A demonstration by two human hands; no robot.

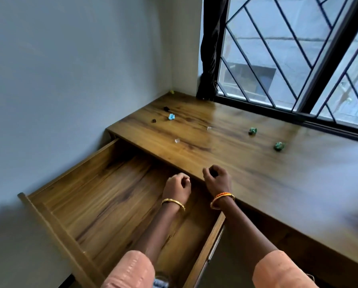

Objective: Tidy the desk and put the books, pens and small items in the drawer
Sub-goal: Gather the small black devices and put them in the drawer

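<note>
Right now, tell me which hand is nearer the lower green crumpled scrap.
Right. The right hand sits at the desk's front edge, down-left of the green scrap; the left hand is farther left, over the open drawer.

Streaky brown wood with a soft sheen, painted wall, metal and glass at the window.

The table is wood-grain board, smooth, glossy enough near the window to mirror the light; the open drawer has the same streaked wood look, duller inside. The wall is matt, evenly painted. The window grille looks like dark painted metal in front of clear glass, and a dark cloth curtain hangs beside it. Scraps on the table look like crumpled paper, one blue and two green. Shiny gold-coloured bangles ring both wrists; the sleeves are soft peach cloth.
</note>
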